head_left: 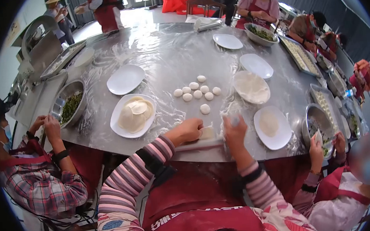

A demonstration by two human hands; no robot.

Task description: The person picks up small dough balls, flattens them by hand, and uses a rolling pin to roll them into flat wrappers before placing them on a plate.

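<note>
On the floured metal table, my left hand [187,132] is closed at the left edge of a flattened piece of dough [207,133]. My right hand [235,129] is just right of that dough, its fingers smeared by motion; what it holds, if anything, cannot be made out. A pale rod-like bar [199,145] lies between my forearms near the table's front edge. Beyond my hands, several round white dough pieces [197,94] form a loose group. To the left, a white plate [114,121] bears a stack of flat dough wrappers [133,115].
A plate [278,140] with one wrapper [268,123] sits right, below a floury plate [251,87]. Co-workers [47,183] [345,185] flank me, beside metal bowls of green filling [72,108] [311,116]. More people stand beyond the table; trays [299,54] line its right side.
</note>
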